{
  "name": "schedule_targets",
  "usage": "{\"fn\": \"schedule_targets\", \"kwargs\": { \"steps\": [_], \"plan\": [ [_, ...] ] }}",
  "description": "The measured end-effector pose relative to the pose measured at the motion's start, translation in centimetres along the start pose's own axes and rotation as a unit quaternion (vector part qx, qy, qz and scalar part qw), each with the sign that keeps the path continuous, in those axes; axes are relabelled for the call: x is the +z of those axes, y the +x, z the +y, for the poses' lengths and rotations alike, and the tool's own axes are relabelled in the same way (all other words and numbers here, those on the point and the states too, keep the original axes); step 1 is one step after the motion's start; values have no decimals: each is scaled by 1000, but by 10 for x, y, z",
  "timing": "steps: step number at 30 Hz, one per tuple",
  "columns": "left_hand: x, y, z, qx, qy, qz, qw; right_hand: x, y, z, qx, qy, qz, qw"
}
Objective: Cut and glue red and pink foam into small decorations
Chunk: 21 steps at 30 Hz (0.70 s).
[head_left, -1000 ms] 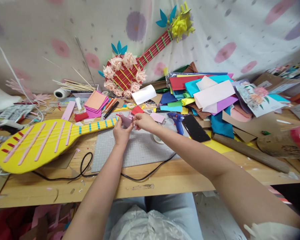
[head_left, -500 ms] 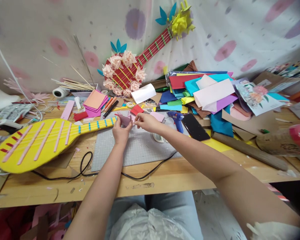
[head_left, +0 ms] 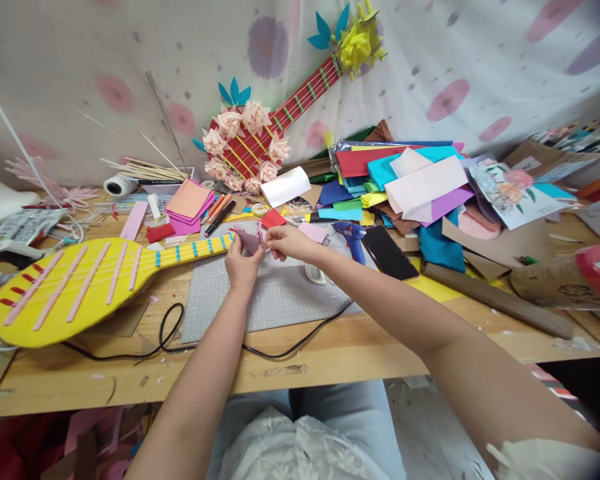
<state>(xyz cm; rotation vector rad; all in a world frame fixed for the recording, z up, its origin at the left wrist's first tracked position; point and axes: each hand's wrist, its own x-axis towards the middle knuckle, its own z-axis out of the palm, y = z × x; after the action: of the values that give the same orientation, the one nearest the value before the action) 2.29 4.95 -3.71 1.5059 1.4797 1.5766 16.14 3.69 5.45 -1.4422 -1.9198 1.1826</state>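
Observation:
A yellow cardboard lute (head_left: 100, 267) with pink strips across its body lies at the left, its neck (head_left: 193, 250) marked with blue bands. My left hand (head_left: 241, 267) is closed at the end of that neck, around a mauve head piece (head_left: 250, 241) with a small red peg on its left side. Touching the right edge of this piece, my right hand (head_left: 293, 244) is closed in a pinch; what sits between its fingertips is too small to make out. Beneath both hands is a grey cutting mat (head_left: 275, 300).
A blue glue gun (head_left: 353, 241) and a black phone (head_left: 390, 253) lie right of my hands. A black cable (head_left: 300, 350) loops along the front. Behind stand a red flowered paper lute (head_left: 247, 143) and piled coloured paper (head_left: 425, 180). A brown stick (head_left: 500, 300) lies at the right.
My right hand's fingers have curled and shifted slightly at the right edge of the mauve piece. The left hand keeps its hold, and the view has moved a little.

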Motion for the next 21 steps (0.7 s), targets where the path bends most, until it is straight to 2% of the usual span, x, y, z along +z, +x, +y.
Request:
{"fn": "schedule_targets", "kwargs": {
  "steps": [1,3,5,6,8,12,16,21],
  "plan": [
    [0,0,0,0,1,0,1000,0,3,0,38,104,-36,993],
    [-1,0,1,1,3,2,1000,0,6,-1,98,260,-85,957],
    [-1,0,1,5,4,0,1000,1,8,-2,124,323,-104,932],
    [-1,1,0,7,4,-3,1000,3,7,-3,123,324,-103,932],
    [-1,1,-1,11,2,-9,1000,5,6,-6,99,283,-80,951],
    [1,0,-3,8,-15,-11,1000,6,1,-7,27,101,3,994],
    [3,0,-3,3,-27,-11,1000,1,-3,-5,-8,-28,-12,999],
    [2,-2,-2,-7,-38,-13,999,-2,-4,0,-53,-70,-8,996]
  ]
}}
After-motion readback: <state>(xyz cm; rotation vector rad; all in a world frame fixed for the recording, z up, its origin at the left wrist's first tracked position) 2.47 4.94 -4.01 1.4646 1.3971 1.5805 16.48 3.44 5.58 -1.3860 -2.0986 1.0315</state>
